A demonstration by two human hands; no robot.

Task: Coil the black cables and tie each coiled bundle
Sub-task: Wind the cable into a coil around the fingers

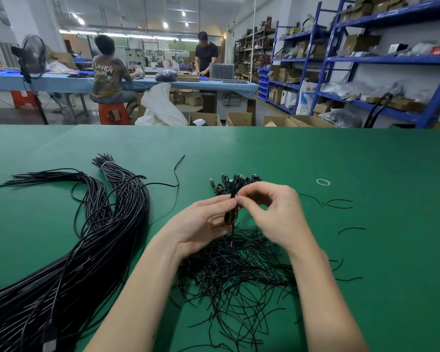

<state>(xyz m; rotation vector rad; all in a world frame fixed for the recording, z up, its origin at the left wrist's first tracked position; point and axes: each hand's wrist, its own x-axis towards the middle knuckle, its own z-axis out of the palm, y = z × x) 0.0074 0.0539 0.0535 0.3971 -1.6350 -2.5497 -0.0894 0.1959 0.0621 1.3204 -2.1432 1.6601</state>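
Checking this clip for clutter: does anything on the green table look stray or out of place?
A few things. A white rubber band lies alone right of the hands. Short black ties are scattered loose beyond the tie pile. One cable strays from the big cable bundle. No damage visible.

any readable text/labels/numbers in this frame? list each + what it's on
"UNKN OWN": in pale letters on the back of the shirt of the seated person at the far blue table.
White sack on the low blue shelf at right: printed marks, too blurred to read.
Cardboard boxes beyond the green table: no legible print.
Black cables, coiled bundle held in both hands: no markings visible.
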